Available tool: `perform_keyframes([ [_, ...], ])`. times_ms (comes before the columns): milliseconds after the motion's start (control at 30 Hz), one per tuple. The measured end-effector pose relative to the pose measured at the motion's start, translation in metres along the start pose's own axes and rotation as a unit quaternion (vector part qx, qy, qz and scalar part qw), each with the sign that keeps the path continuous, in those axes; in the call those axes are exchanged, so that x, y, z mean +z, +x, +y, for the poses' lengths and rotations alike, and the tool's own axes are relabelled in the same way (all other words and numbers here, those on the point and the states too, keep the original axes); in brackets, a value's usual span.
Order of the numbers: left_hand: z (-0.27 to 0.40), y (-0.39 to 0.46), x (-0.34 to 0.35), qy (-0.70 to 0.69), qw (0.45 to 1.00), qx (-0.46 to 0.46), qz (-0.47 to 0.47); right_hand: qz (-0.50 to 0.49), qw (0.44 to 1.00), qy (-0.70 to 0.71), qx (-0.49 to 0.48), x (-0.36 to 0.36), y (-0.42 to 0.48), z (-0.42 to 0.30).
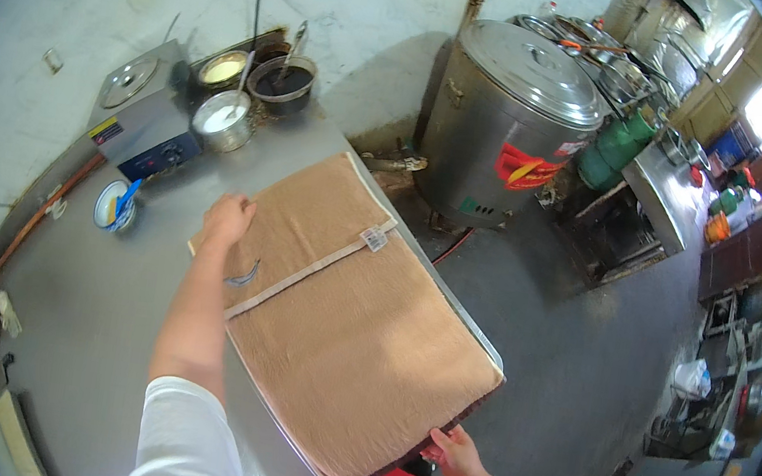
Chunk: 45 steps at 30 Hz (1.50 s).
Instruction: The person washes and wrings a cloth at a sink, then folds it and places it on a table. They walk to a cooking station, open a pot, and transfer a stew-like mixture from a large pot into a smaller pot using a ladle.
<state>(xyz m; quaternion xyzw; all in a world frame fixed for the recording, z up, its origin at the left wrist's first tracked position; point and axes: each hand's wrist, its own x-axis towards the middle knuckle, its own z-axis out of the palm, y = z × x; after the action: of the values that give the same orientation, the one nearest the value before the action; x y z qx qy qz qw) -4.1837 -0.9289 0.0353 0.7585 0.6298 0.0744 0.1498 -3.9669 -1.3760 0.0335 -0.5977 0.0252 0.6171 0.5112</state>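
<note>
A tan cloth [369,324] with a pale stitched band and a small tag lies spread over a tray [471,324], whose metal rim shows along the right side. My left hand [229,218] is at the cloth's upper left edge, fingers bent down onto it; whether it pinches the cloth is hidden. At the near right edge, where a dark brown border hangs, my right hand [451,454] holds the cloth's edge between thumb and fingers. A grey curved mark shows on the cloth beside my left forearm.
The steel table [81,342] bears a bowl with a blue spoon [115,206], a control-knob appliance [150,111], a pot of white substance [224,119] and a bowl of dark liquid [282,82]. Beyond its right edge stand a large lidded steel boiler [506,124] and a green gas cylinder [616,150].
</note>
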Motion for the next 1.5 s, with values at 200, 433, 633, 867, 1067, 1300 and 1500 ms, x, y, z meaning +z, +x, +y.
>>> perform_keyframes([
  [200,-0.021,0.005,0.000,-0.035,0.994,-0.013,-0.105,0.037,0.998,-0.017,-0.051,-0.025,0.010,-0.039],
  [433,-0.047,-0.053,0.024,-0.188,0.968,-0.035,-0.159,0.154,0.982,0.001,-0.113,-0.059,0.039,-0.089],
  [633,-0.028,-0.146,0.047,-0.459,0.859,-0.227,-0.025,0.159,0.976,-0.020,-0.151,-0.100,0.065,-0.127],
  [867,0.129,-0.198,0.037,-0.442,0.867,-0.229,-0.021,0.161,0.974,-0.004,-0.157,-0.205,0.078,-0.175],
  [1067,0.306,-0.223,0.051,-0.409,0.891,-0.192,-0.042,0.186,0.966,0.071,-0.165,-0.339,0.068,-0.235],
  [1300,0.558,-0.216,0.099,-0.382,0.905,-0.123,-0.139,0.266,0.922,0.179,-0.217,-0.532,0.006,-0.353],
  [1500,0.824,-0.199,0.169,-0.482,0.835,0.018,-0.265,0.367,0.847,0.274,-0.270,-0.709,-0.050,-0.436],
])
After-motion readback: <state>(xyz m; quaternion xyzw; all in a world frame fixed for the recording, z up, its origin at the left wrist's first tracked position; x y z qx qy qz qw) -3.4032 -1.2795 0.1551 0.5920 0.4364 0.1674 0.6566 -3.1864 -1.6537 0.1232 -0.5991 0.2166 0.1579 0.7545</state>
